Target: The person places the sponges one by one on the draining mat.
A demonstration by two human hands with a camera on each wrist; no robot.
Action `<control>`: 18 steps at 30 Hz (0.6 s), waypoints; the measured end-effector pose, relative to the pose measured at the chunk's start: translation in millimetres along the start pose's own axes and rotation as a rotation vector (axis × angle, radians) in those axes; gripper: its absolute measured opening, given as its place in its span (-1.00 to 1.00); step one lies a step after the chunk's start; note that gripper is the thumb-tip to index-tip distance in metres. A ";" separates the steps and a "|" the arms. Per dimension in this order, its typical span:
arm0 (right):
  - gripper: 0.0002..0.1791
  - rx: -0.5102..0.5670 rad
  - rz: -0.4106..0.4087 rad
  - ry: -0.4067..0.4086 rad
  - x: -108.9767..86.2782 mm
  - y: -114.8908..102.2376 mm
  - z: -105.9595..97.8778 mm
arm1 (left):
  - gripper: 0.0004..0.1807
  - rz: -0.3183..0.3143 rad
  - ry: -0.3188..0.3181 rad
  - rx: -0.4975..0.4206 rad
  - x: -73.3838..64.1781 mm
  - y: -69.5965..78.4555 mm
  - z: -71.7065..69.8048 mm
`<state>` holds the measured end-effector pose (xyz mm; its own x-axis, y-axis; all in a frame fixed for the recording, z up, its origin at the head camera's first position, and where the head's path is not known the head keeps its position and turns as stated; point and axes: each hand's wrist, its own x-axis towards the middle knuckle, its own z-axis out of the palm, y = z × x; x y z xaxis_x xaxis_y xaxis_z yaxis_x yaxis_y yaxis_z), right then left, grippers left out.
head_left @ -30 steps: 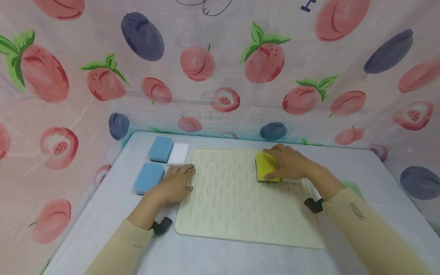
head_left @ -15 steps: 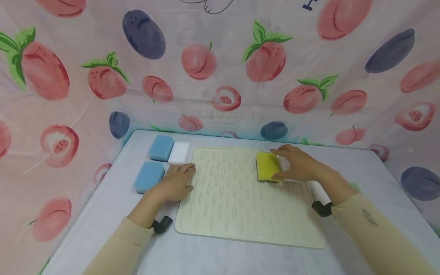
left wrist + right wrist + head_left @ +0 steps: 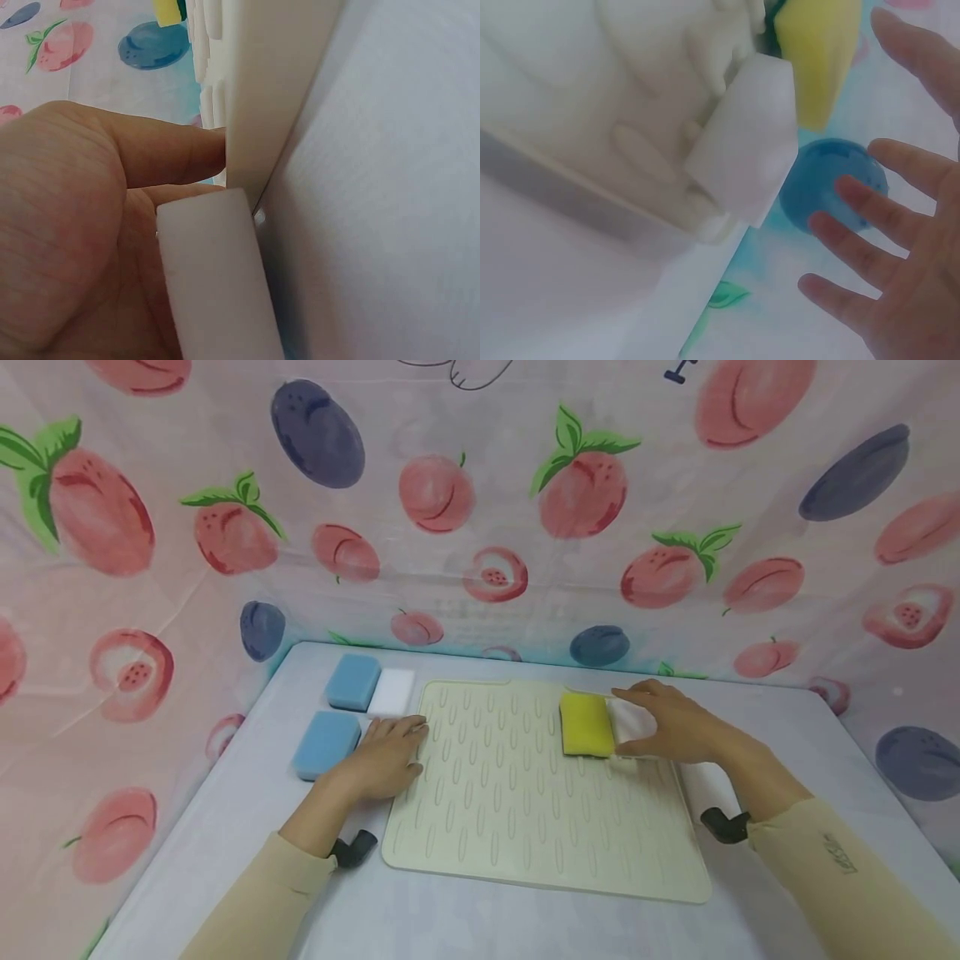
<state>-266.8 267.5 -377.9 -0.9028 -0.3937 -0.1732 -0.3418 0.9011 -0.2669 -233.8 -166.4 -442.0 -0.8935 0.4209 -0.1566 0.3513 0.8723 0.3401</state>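
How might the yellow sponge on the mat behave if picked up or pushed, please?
The yellow sponge looks like foam, so it is probably light and squashes slightly. Its flat, blocky shape suggests it is unlikely to roll. The bumpy mat beneath may hinder sliding.

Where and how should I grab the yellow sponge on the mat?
Probably pinch the yellow sponge by its near and far edges, bringing the right hand down from above: it lies flat on the mat with those edges exposed, while the white block close on its right would crowd fingers there.
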 end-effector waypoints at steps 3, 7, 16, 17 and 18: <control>0.08 0.007 0.015 0.000 -3.4 2.0 -0.2 | -0.31 -0.001 0.000 0.003 0.2 -0.4 0.4; 0.08 0.005 0.016 0.007 -8.6 4.9 -1.5 | -0.31 -0.002 -0.002 0.006 0.6 -0.7 0.9; 0.07 0.026 0.011 0.018 -21.4 12.1 -5.0 | -0.31 -0.004 -0.007 0.001 0.1 -0.2 -0.4; 0.07 0.028 0.009 0.019 -22.6 12.9 -5.1 | -0.31 -0.005 -0.009 0.001 -0.1 -0.1 -0.6; 0.07 0.028 0.009 0.019 -23.5 13.5 -5.0 | -0.31 -0.005 -0.010 0.001 -0.2 0.0 -0.9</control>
<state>-251.5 289.8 -372.7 -0.9106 -0.3821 -0.1577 -0.3267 0.8990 -0.2917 -233.9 -166.7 -441.2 -0.8925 0.4187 -0.1676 0.3468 0.8748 0.3384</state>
